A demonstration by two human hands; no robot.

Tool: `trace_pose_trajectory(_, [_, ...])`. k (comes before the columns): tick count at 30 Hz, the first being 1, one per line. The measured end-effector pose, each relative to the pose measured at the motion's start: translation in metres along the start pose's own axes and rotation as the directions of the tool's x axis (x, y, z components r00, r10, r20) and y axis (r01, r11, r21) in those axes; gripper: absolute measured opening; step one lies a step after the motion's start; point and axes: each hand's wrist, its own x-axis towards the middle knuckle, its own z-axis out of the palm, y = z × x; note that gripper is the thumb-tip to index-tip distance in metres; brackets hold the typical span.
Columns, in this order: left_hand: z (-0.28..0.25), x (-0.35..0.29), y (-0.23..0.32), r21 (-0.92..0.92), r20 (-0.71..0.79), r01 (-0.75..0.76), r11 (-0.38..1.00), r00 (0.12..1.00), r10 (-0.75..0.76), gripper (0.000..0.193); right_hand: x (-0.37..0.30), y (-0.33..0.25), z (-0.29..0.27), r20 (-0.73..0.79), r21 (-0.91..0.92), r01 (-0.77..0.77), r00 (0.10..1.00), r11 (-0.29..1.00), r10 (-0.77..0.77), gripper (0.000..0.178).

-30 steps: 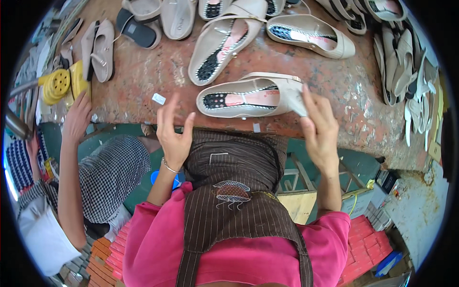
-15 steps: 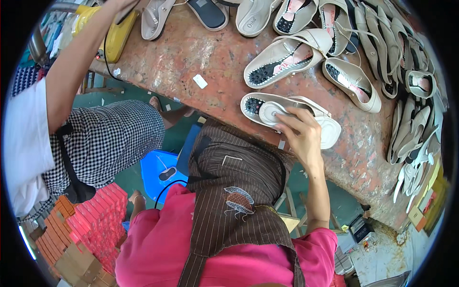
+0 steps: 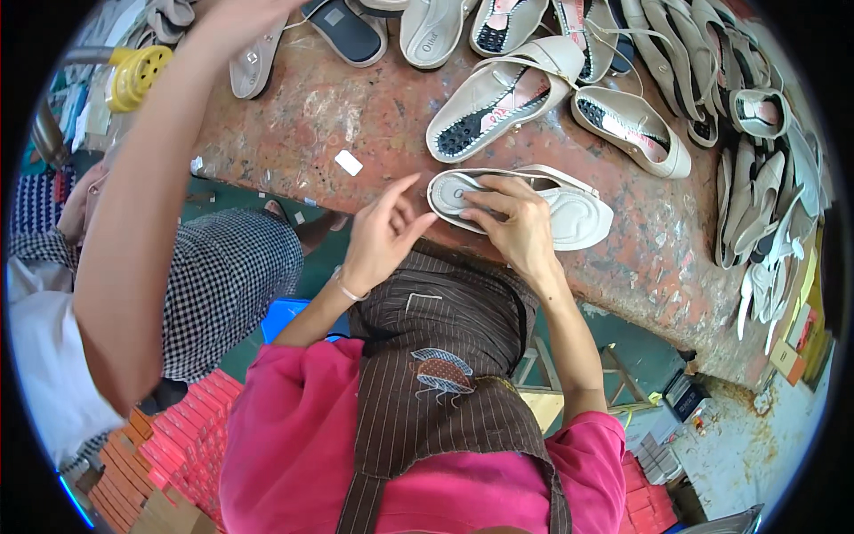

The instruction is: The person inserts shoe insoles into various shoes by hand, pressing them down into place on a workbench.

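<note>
A cream strappy shoe (image 3: 569, 181) lies near the front edge of the worktable, its heel end to the left. Inside it sits a white insole (image 3: 574, 219), its heel part down in the shoe and its broad front part resting over the toe side. My right hand (image 3: 516, 218) grips the insole at its middle, thumb and fingers closed on it. Beside the heel end, my left hand (image 3: 382, 236) is open and holds nothing, its fingers spread and thumb close to the shoe's rim.
More cream shoes (image 3: 498, 107) lie beyond and to the right, with stacked uppers (image 3: 747, 205) at the far right. A white scrap (image 3: 349, 163) is on the worktable (image 3: 294, 147). At left, a co-worker's arm (image 3: 133, 205) reaches across near a yellow tool (image 3: 140, 78). Red boxes (image 3: 191, 436) stand below.
My left hand has come up to the shoe's heel end. The insole's heel now lies further into the shoe, toward the left. The co-worker's arm has swung right, and the yellow tool appears shifted left.
</note>
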Motion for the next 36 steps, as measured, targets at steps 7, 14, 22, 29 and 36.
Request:
trace_pose_trajectory(7, [0.031,0.029,-0.003,-0.073,0.034,0.022,0.997,0.999,-0.02,0.04,0.004,0.003,0.008,-0.004,-0.049,0.047,0.999,0.998,-0.047,0.024])
trace_pose_trajectory(14, [0.029,0.036,-0.011,-0.172,0.053,0.163,0.971,0.986,-0.156,0.025,0.002,-0.009,0.012,0.039,-0.142,0.029,0.999,0.99,-0.024,0.029])
trace_pose_trajectory(22, [0.035,0.046,-0.009,0.036,-0.017,0.076,0.996,0.997,-0.075,0.002,-0.003,-0.004,0.015,0.225,-0.187,0.231,0.956,0.955,-0.188,0.042])
trace_pose_trajectory(29, [0.034,0.047,-0.009,0.108,0.015,0.037,0.993,0.999,-0.039,0.002,-0.022,-0.012,0.004,0.18,-0.499,0.027,0.981,0.866,0.073,0.031])
trace_pose_trajectory(36, [0.035,0.035,-0.001,0.089,0.112,0.058,0.994,0.991,-0.067,0.008,-0.03,-0.004,-0.023,0.018,-0.271,-0.052,0.998,0.961,0.059,0.028])
